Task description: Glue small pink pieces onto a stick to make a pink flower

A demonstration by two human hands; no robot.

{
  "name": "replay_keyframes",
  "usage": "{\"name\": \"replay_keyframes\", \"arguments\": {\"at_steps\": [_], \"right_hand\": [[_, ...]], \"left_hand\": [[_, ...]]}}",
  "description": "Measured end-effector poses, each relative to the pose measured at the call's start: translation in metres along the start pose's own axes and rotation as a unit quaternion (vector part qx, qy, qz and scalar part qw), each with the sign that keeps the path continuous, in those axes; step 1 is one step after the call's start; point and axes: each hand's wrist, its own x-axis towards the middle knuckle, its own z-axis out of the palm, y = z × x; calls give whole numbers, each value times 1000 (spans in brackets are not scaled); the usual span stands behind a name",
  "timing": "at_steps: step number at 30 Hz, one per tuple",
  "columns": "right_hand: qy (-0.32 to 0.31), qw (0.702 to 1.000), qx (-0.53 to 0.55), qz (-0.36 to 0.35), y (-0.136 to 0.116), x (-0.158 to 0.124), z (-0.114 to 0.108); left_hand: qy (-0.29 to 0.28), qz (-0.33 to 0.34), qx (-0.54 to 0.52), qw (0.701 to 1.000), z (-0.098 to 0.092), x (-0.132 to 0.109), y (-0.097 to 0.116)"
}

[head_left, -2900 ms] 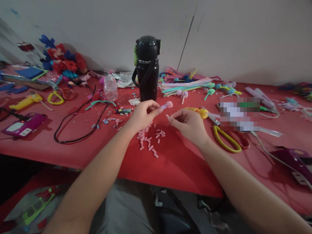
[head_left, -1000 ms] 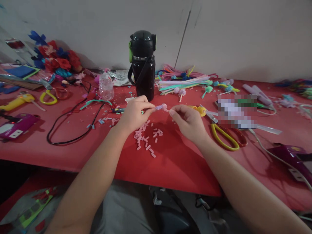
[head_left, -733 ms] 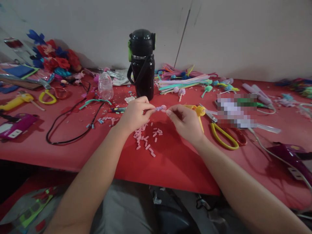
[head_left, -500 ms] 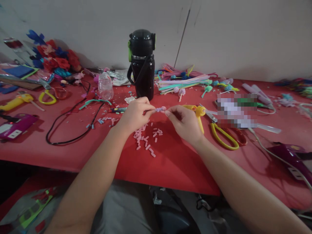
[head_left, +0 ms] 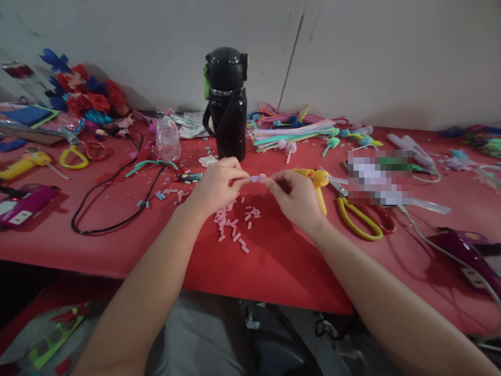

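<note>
Both my hands meet above the red table (head_left: 274, 261). My left hand (head_left: 217, 184) pinches a small pink and lilac straw flower (head_left: 257, 178) between thumb and forefinger. My right hand (head_left: 298, 197) is closed in a pinch against the other side of the same flower. Beneath my hands lies a scatter of short pink straw pieces (head_left: 235, 224).
A black flask (head_left: 226, 104) stands just behind my hands. Yellow-handled scissors (head_left: 352, 214) and a yellow glue gun (head_left: 319, 180) lie to the right, coloured straws (head_left: 297, 133) behind. A black cable (head_left: 113, 198), small clear bottle (head_left: 167, 140), and paper flowers (head_left: 90, 99) sit left. A purple device (head_left: 469, 250) lies far right.
My right hand has moved in from a gap beside the flower until its fingertips pinch against it. The left hand keeps its hold and has hardly moved.
</note>
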Motion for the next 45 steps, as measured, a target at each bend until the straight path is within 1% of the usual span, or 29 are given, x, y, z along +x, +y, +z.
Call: {"name": "replay_keyframes", "arguments": {"at_steps": [8, 13, 22, 26, 32, 36, 40, 45], "right_hand": [[16, 1000, -7, 21, -4, -1, -2], [39, 999, 14, 27, -7, -2, -3], [22, 999, 25, 26, -4, -2, -1], [25, 999, 30, 24, -1, -2, -1], [37, 998, 35, 28, -1, -2, 2], [49, 997, 58, 35, 1, -1, 5], [29, 992, 110, 45, 6, -1, 7], [6, 991, 114, 63, 4, -1, 5]], "left_hand": [[-4, -13, -5, 1000, -2, 0, -1], [-2, -10, -6, 1000, -2, 1, -3], [0, 5, -14, 1000, -2, 2, -2], [1, 16, -14, 1000, -2, 2, -2], [0, 4, -14, 1000, -2, 1, 0], [-12, -2, -22, 1000, -3, 2, 2], [-23, -16, -31, 999, -4, 2, 3], [-39, -40, -44, 997, -4, 2, 1]]}}
